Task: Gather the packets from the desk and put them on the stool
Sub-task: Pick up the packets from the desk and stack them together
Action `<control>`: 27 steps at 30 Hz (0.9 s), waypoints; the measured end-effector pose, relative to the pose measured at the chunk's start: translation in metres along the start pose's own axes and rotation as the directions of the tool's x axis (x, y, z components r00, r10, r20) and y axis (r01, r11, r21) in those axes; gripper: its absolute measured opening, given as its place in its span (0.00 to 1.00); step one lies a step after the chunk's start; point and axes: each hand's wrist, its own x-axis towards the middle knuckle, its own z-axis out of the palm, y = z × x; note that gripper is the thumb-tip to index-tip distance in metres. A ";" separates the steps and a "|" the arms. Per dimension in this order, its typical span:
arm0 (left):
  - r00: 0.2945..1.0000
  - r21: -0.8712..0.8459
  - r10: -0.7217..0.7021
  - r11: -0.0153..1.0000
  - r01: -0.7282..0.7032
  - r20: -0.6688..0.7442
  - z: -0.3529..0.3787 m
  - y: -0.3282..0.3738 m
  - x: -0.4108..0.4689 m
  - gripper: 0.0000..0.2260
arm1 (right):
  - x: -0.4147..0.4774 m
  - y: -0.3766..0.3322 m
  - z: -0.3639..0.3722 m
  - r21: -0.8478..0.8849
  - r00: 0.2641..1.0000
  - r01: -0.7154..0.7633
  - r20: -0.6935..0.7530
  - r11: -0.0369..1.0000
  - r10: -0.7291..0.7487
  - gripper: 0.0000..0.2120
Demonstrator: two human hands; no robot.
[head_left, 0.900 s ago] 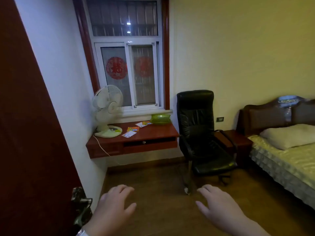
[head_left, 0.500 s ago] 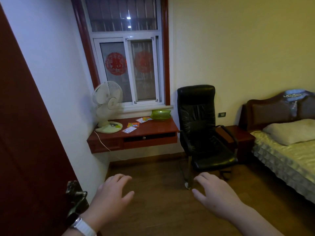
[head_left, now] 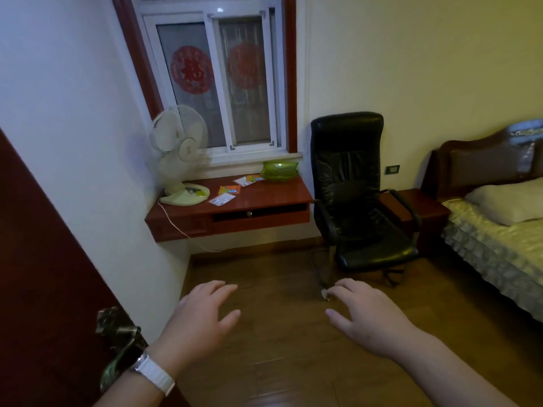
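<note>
- Both hands are empty and spread, palms down, fingers loose: the left hand [head_left: 202,315], with a white watch [head_left: 154,374] at the wrist, and the right hand [head_left: 364,315] beside it, apart from each other and touching nothing.
- The packets lie well ahead of both hands and above their level, on the red desk [head_left: 258,201] under the window [head_left: 217,83]. None has been gathered yet.
- Nearest the left hand's line of reach is a white packet [head_left: 221,199], with an orange packet [head_left: 229,189] just behind it; the two look to touch or overlap at a corner.
- Further off and to the right, two more packets [head_left: 248,180] overlap, close against a green bowl [head_left: 279,171].
- A white fan [head_left: 179,154] stands on the desk left of the packets, its cord hanging over the front edge.
- The packets look thin, flat and light, probably glossy film, so likely slippery and limp. My judgement: slide each toward the desk's front edge, or lift a corner with a fingertip, then pinch it by the edge between thumb and fingers.
- A black chair [head_left: 358,195] stands right of the desk, ahead of the right hand.
- No stool is clearly in view; a dark low stand [head_left: 417,207] between chair and bed [head_left: 499,230] may or may not be it.
</note>
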 end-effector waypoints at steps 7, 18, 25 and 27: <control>0.997 -0.024 0.074 0.997 -0.074 0.011 0.004 -0.047 0.093 0.25 | 0.107 -0.037 0.018 -0.018 0.999 -0.017 0.041 1.000 0.017 0.23; 0.991 -0.076 0.116 0.990 -0.121 -0.068 -0.016 -0.099 0.210 0.24 | 0.237 -0.084 0.021 -0.047 0.998 0.024 -0.049 0.999 -0.026 0.21; 0.999 -0.032 0.030 0.999 -0.031 -0.030 -0.019 -0.127 0.265 0.25 | 0.309 -0.087 0.030 -0.038 0.998 0.056 -0.023 0.998 -0.057 0.22; 1.000 -0.029 -0.001 1.000 0.001 -0.005 -0.016 -0.131 0.282 0.25 | 0.332 -0.080 0.037 -0.033 0.999 0.050 0.021 0.998 -0.050 0.22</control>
